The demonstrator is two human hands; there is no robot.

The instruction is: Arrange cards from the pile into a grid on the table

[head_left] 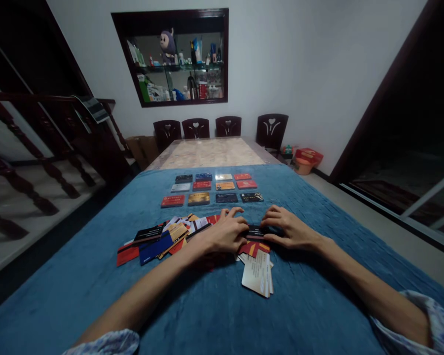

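Note:
Between my two hands lies a black card [256, 232] with pale print, perhaps the top one of a small stack. My left hand [229, 231] is curled at its left edge, with fingers bent. My right hand [288, 227] closes on its right edge, thumb below and fingers above. Just under it, nearer to me, are a red and yellow card [254, 248] and a few silver-white cards [256, 273], fanned out. A loose heap of mixed cards [170, 239], red, blue, black and gold, spreads left of my left hand and partly behind its wrist.
Beyond the hands, several card stacks stand in three rows, among them a red stack [173, 200] and a black stack [252, 197]. A blue cloth [77, 256] covers the near table; bare marble-patterned tabletop [207, 152] shows farther off. Chairs [272, 129] line the far end.

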